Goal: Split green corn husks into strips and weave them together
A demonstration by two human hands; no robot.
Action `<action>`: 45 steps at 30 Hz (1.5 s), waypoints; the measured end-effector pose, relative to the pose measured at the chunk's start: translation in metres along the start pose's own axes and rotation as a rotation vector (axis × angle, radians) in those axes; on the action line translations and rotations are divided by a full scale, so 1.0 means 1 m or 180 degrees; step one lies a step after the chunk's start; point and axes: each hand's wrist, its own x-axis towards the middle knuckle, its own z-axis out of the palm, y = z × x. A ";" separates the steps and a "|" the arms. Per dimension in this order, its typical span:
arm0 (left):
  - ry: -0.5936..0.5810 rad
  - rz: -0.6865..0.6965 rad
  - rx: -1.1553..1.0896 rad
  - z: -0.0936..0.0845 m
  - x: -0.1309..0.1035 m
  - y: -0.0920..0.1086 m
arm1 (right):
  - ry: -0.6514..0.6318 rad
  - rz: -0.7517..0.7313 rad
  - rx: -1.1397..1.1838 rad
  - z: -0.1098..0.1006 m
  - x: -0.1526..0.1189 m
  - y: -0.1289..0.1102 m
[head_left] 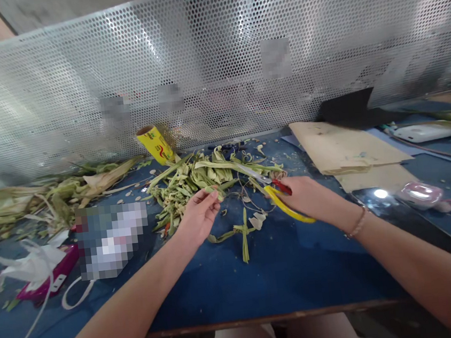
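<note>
My left hand (200, 214) pinches a small green leaf piece (220, 192) between thumb and fingertips, at the front of a heap of cut green leaf pieces (173, 190). In my right hand (307, 195) is a pair of scissors (289, 205) with yellow and red handles. Their metal blades point left and away, over the heap's right side; whether they stand apart is hard to see. Below, between both hands, a knotted green leaf strip (244, 237) lies on the blue table (270, 288). Some pale scraps (257, 220) rest beside it.
Behind the heap, a yellow cardboard tube (156, 145) leans near a perforated metal screen (215, 68). Left are dried husks (90, 188), a magenta tissue pack (51, 273) and a white cable (47, 295). Brown paper (347, 145), a phone (421, 229) and a pink case (419, 194) lie right.
</note>
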 end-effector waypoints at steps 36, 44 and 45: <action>-0.0579 0.0600 0.1059 0.010 -0.022 -0.005 | 0.0978 -0.1064 0.2865 0.021 -0.007 -0.060; -0.0714 0.0806 0.1338 0.006 -0.019 -0.007 | 0.0981 -0.0863 0.3249 0.019 -0.008 -0.062; -0.0681 0.0806 0.1326 0.005 -0.019 -0.008 | 0.1017 -0.0862 0.3282 0.019 -0.008 -0.062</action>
